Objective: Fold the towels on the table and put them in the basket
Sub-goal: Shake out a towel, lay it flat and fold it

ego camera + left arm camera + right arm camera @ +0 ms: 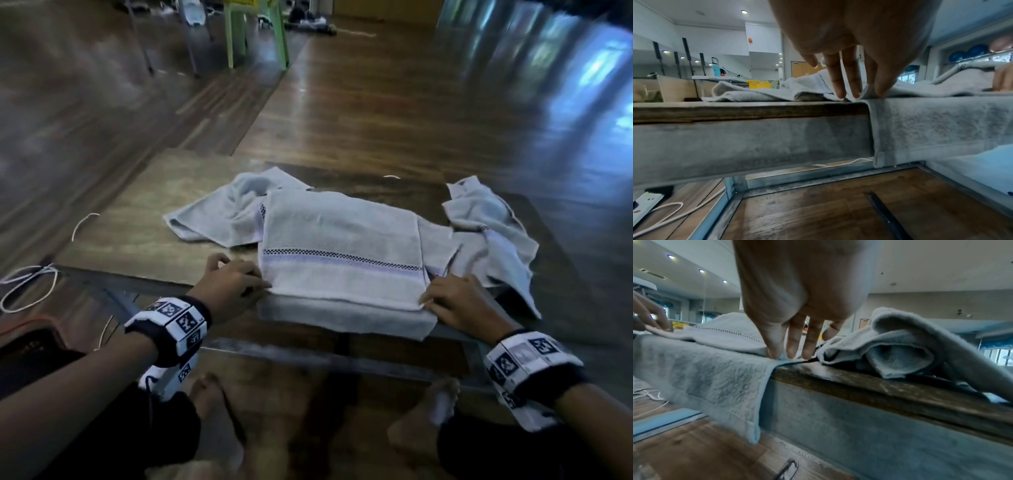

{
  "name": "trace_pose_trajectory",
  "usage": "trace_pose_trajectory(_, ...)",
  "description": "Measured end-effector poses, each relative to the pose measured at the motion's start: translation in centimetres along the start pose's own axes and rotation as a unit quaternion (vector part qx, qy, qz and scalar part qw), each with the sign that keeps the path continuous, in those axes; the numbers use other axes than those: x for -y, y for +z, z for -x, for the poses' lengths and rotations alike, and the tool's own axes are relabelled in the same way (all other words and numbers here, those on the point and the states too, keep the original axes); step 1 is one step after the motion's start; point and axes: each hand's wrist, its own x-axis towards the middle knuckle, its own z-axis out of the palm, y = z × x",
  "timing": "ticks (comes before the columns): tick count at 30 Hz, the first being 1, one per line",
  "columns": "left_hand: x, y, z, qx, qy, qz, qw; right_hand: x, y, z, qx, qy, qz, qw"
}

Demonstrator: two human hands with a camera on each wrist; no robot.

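A pale towel (342, 240) with a dark checked band lies folded across the middle of the low wooden table (137, 222). Its lower layer hangs over the near edge (941, 129). My left hand (263, 286) pinches the upper layer's near left corner between thumb and fingers (865, 95). My right hand (426, 301) pinches the near right corner the same way (783, 356). A second towel (212, 212) lies crumpled behind at the left, and a third towel (489, 233) is bunched at the right, close to my right hand (900, 344).
White cables (30, 284) and a power strip (645, 204) lie on the floor to the left. My bare feet (212, 411) rest below the table's near edge. A green chair (257, 34) stands far behind, and a yellow crate (758, 84) shows in the distance.
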Motion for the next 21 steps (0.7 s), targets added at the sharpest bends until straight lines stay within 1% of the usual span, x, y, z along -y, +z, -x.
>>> trace_pose_trajectory(4, 0.4, 0.4, -1.8, -0.032, -0.022, -0.019, 0.999, 0.3, -0.1, -1.3, -0.039, 0.028, 0.057, 0.997)
trace_pose_trajectory(7, 0.4, 0.1, -3.9, -0.018, -0.065, -0.033, 0.997, 0.6, -0.2, -3.5, -0.028, 0.071, 0.085, 0.993)
trace_pose_trajectory(11, 0.6, -0.1, -6.0, -0.004, -0.117, -0.04, 0.992, 0.6, -0.3, -5.4, -0.01, 0.129, 0.093, 0.987)
trace_pose_trajectory(14, 0.8, 0.0, -6.6, 0.01, -0.133, -0.037, 0.99, 0.7, -0.3, -5.5, -0.033, 0.126, 0.112, 0.985)
trace_pose_trajectory(16, 0.7, -0.2, -6.4, 0.011, -0.137, -0.035, 0.99, 0.8, -0.5, -5.0, -0.058, 0.117, 0.102, 0.986)
trace_pose_trajectory(18, 0.6, -0.8, -5.7, -0.019, -0.128, -0.035, 0.991, 0.7, -1.0, -4.2, -0.105, 0.122, 0.058, 0.985)
trace_pose_trajectory(21, 0.5, -2.0, -4.2, -0.113, -0.086, -0.026, 0.99, 0.4, -2.1, -2.4, -0.178, 0.13, 0.007, 0.975)
